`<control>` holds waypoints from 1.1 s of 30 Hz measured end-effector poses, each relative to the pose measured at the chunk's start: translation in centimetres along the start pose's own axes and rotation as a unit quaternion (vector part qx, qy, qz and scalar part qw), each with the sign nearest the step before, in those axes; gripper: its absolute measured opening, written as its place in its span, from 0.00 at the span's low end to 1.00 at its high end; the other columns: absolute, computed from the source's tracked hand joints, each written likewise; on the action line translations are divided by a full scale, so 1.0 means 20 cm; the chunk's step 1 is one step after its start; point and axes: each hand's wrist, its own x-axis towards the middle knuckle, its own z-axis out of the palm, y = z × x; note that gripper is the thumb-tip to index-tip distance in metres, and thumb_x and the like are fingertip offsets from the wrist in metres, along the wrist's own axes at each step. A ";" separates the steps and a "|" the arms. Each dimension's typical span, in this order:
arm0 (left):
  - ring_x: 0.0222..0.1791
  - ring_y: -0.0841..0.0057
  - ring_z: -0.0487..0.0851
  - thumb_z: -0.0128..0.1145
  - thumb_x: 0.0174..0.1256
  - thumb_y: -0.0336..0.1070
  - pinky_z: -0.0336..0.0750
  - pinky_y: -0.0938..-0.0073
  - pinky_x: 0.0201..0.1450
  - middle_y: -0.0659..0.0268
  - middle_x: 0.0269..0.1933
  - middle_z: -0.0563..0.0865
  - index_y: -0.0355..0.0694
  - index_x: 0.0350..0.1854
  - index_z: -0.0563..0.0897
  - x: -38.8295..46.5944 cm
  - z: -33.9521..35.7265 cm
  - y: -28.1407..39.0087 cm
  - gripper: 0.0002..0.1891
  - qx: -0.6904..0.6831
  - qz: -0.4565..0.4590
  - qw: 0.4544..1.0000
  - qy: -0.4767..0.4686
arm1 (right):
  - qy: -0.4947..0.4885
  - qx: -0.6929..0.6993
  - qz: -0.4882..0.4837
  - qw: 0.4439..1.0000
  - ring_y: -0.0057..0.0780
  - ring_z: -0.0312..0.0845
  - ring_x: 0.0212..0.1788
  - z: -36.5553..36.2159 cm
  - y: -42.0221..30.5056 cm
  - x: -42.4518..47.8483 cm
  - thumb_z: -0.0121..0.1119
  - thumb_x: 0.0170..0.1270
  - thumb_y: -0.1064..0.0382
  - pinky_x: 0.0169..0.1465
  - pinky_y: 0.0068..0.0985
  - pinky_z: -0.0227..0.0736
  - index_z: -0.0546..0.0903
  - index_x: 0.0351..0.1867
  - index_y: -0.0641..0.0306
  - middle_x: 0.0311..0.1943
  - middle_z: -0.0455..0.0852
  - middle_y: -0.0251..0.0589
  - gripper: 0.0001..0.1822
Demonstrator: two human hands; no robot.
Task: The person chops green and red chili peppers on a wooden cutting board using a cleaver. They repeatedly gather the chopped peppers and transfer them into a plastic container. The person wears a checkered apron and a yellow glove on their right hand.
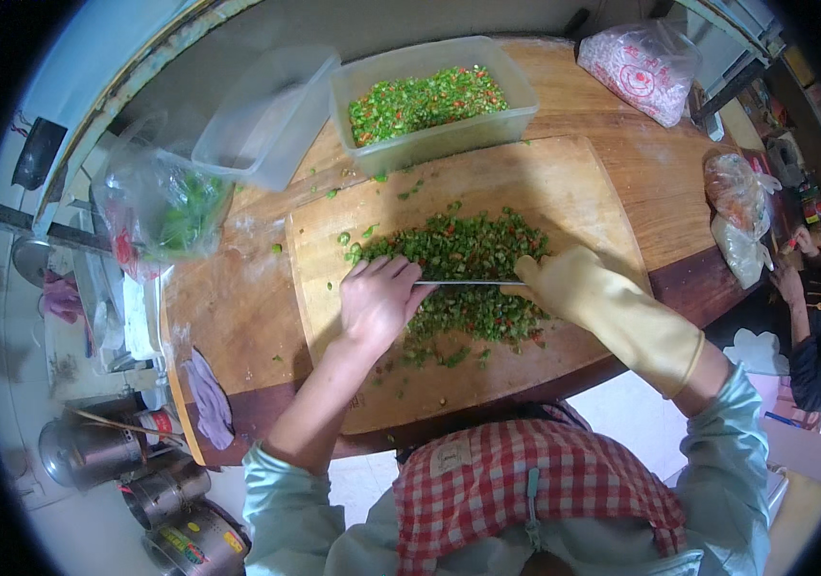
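Observation:
A knife (pixel 469 283) lies across a heap of chopped green and red peppers (pixel 482 245), its blade seen almost edge-on as a thin line. My bare left hand (pixel 381 291) grips the blade's left end. At the right end, my right hand (pixel 561 284), in a yellow rubber glove, is closed around the handle, which the glove mostly hides. Pepper pieces lie both beyond and on my side of the blade. Under them is a wooden cutting board (pixel 583 187), with stray bits scattered toward its left and near edges.
Beyond the board stands a plastic tub (pixel 439 147) of chopped peppers, beside another translucent tub (pixel 266 122). Bags of greens (pixel 191 216), pale contents (pixel 640 72) and other food (pixel 738 187) sit around the wooden table (pixel 237 302). A purple cloth (pixel 209 399) lies front left; another person's hands (pixel 788 281) appear far right.

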 end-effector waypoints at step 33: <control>0.32 0.56 0.79 0.72 0.51 0.44 0.72 0.59 0.38 0.59 0.26 0.80 0.40 0.25 0.80 0.03 0.14 -0.05 0.15 -0.013 -0.002 1.000 -0.003 | 0.050 0.069 -0.025 0.996 0.50 0.86 0.45 0.06 0.11 -0.03 0.51 0.73 0.42 0.47 0.46 0.78 0.82 0.48 0.63 0.38 0.88 0.48 0.25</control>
